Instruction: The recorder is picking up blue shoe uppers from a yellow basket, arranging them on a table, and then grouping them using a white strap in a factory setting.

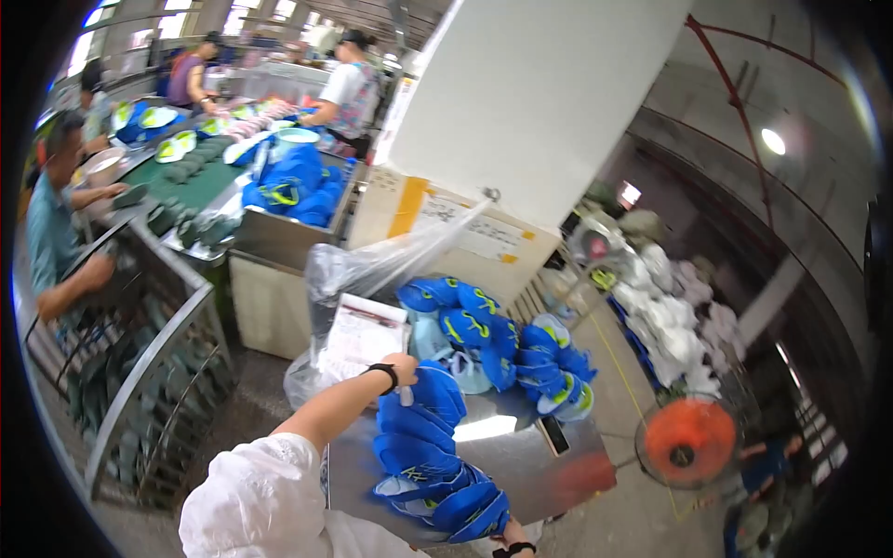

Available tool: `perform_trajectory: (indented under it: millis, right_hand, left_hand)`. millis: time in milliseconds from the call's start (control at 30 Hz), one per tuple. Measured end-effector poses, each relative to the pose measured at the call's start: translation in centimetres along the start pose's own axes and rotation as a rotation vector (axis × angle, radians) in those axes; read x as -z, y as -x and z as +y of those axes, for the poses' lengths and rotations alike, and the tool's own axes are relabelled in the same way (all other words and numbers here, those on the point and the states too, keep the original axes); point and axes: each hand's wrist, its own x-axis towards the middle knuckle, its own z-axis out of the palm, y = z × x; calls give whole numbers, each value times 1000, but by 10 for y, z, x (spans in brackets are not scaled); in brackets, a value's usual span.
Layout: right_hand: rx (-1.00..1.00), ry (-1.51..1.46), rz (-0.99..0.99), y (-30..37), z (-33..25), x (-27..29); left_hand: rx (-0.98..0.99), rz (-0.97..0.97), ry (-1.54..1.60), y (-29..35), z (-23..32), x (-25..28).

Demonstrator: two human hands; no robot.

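On a shiny metal table (353, 474) lies a long overlapping row of blue shoe uppers (414, 423) with pale lining. My left hand (402, 369), a black band at its wrist, is closed at the row's far end; a small whitish bit shows below the fingers. At the near end my right hand (513, 534), also with a black band, grips the last uppers, its fingers partly hidden. Beyond my left hand is an open notebook (365, 332) with a pen on it. More blue uppers (474, 325) with lime-green marks are heaped behind, over light-blue ones (430, 337).
A phone (554, 435) lies near the table's right side. Clear plastic (358, 270) hangs beside the white column (521, 102). An orange fan (688, 441) stands right, a barred metal cart (149, 372) left. Co-workers sit and stand around a green worktable (191, 186).
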Motion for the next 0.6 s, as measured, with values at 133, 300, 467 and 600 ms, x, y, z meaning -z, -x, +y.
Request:
perform_trajectory:
  millis: [133,300,467,600]
  right_hand:
    - [23,-129,-99,-39,10,14]
    - [156,-188,25,-92,36,54]
    - [539,-906,-185,30,-139,29]
    - [892,-842,-422,115,-240,-15]
  left_hand:
    - [129,244,69,63,29,18]
    - [-68,339,553,148,101,57]
    - [1,562,833,310,91,65]
    - [275,813,976,482,47,29]
